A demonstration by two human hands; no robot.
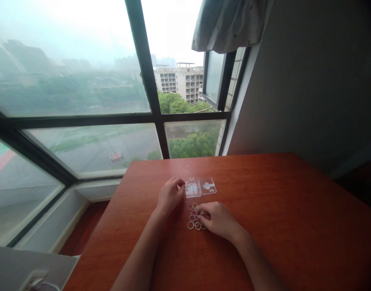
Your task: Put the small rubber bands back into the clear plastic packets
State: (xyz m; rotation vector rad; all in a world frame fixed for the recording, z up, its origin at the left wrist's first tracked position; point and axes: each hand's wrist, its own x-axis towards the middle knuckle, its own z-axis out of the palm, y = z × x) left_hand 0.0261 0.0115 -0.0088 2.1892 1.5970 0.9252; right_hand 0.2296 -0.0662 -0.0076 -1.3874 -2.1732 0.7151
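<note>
A clear plastic box (193,189) lies on the table with its hinged lid (208,186) laid open to the right, a white print on the lid. At the box's left edge, my left hand (171,195) has its fingers curled and closed on the rim. In front of the box is a loose cluster of small pale rings (190,225), looking like thin hair ties. My right hand (217,218) is over the right side of this cluster, thumb and forefinger drawn together. Something small and green shows by these fingers, too small to name.
The reddish-brown wooden table (264,194) extends to both sides and back to the window frame (119,120). A grey curtain (229,24) hangs at the upper right, beside a dark wall. A white plug with a cord (36,281) is at the lower left.
</note>
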